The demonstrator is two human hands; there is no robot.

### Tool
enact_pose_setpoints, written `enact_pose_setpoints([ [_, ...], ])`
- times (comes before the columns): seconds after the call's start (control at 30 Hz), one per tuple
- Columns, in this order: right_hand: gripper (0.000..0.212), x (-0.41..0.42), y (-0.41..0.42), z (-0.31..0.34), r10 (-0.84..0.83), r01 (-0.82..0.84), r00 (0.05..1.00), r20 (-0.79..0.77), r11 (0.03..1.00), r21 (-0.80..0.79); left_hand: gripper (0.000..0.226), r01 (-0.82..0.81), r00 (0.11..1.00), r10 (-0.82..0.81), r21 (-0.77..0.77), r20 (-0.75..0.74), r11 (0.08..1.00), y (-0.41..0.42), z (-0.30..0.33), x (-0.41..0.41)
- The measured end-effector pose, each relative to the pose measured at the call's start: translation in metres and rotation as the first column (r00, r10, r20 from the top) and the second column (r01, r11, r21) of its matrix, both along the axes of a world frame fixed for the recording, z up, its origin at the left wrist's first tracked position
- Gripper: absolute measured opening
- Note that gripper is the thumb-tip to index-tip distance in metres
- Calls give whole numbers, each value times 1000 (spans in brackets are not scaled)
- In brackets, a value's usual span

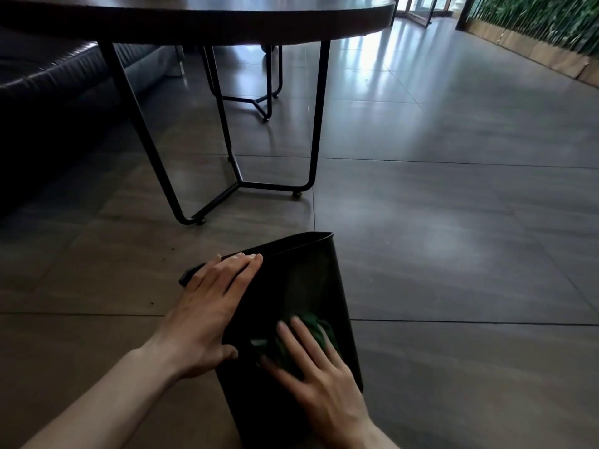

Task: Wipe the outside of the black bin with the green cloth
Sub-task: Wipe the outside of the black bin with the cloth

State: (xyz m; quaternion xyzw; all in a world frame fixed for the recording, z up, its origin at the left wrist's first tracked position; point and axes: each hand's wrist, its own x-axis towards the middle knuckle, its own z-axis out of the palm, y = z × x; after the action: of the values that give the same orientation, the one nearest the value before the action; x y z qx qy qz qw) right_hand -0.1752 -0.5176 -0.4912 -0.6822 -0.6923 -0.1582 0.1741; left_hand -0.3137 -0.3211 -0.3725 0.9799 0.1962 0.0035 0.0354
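Note:
The black bin [301,280] lies tipped on the tiled floor in the lower middle, its open mouth facing away toward the table. My left hand [210,309] rests flat on the bin's left edge, fingers reaching the rim, thumb pressed on the side wall. My right hand [317,367] presses the green cloth [311,332] against the upward-facing side of the bin; the crumpled cloth shows beyond and under the fingertips. Part of the cloth is hidden beneath that hand.
A dark round table [227,17] on thin black metal legs [227,131] stands just beyond the bin. A dark leather sofa [48,79] fills the left. Grey floor tiles [453,222] stretch to the right, toward a green plant wall [551,24].

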Motion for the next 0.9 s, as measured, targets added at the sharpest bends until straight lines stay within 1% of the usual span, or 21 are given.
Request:
enact_pose_setpoints([
  [0.03, 39, 5, -9, -4, 8, -8, 1000, 10, 1000, 0, 150, 4, 1000, -4, 3, -1, 1000, 0, -1, 0],
  [0.07, 42, 11, -11, -2, -31, 31, 999, -12, 999, 14, 151, 8, 1000, -8, 11, -6, 1000, 0, -1, 0],
  [0.1, 47, 18, -6, 6, -115, 118, 990, -83, 993, 28, 152, 10, 1000, -10, 16, -7, 1000, 0, -1, 0],
  [0.17, 58, 30, 23, 34, -295, 327, 909, -295, 943, 66, 152, 3, 1000, -3, 1, 3, 1000, 0, -1, -1],
  [0.2, 61, 36, 40, 51, -335, 386, 870, -361, 919, 78, 151, 2, 1000, -2, -7, 7, 1000, -1, 0, -1],
  [0.23, 60, 40, 55, 63, -349, 408, 855, -383, 909, 83, 149, 6, 1000, -5, -11, 10, 1000, -2, 1, -1],
  [0.27, 57, 39, 64, 69, -342, 397, 864, -370, 914, 82, 147, 9, 1000, -9, -10, 14, 1000, -2, 2, -2],
  [0.33, 49, 30, 64, 64, -284, 314, 918, -277, 947, 67, 143, 10, 1000, -10, -8, 17, 1000, -3, 2, -2],
  [0.43, 43, 8, 28, 22, -138, 140, 984, -114, 990, 10, 147, 10, 1000, -10, 5, 7, 1000, -2, 1, -1],
  [0.5, 37, 3, -1, 0, -33, 32, 999, -16, 999, -28, 150, 16, 1000, -16, 13, -3, 1000, -1, -1, -1],
  [0.53, 37, 6, -8, -2, -1, 2, 1000, 6, 999, -34, 151, 16, 1000, -16, 17, -5, 1000, -1, -2, -1],
  [0.57, 39, 11, -8, 0, -6, 6, 1000, -4, 1000, -26, 152, 13, 1000, -13, 24, -8, 1000, -1, -2, -1],
  [0.6, 43, 15, -2, 7, -62, 62, 996, -58, 998, -6, 152, 10, 1000, -10, 28, -13, 1000, -1, -2, -1],
  [0.63, 50, 19, 9, 18, -159, 165, 975, -155, 986, 26, 152, 8, 1000, -8, 26, -12, 1000, -1, -1, -1],
  [0.7, 63, 26, 40, 48, -337, 382, 870, -359, 922, 62, 151, 4, 1000, -4, 13, 0, 1000, -1, -1, -2],
  [0.73, 66, 28, 52, 58, -377, 436, 833, -405, 898, 60, 151, 5, 1000, -5, 13, 1, 1000, -1, -1, -2],
  [0.77, 66, 28, 59, 64, -388, 448, 825, -411, 892, 56, 150, 8, 1000, -8, 18, 0, 1000, -2, -1, -2],
  [0.8, 65, 27, 61, 65, -380, 430, 841, -385, 901, 51, 150, 10, 1000, -10, 19, 2, 1000, -2, -1, -2],
  [0.9, 53, 15, 42, 47, -268, 279, 940, -210, 960, 22, 151, 8, 1000, -8, 7, 7, 1000, -2, -2, -2],
])
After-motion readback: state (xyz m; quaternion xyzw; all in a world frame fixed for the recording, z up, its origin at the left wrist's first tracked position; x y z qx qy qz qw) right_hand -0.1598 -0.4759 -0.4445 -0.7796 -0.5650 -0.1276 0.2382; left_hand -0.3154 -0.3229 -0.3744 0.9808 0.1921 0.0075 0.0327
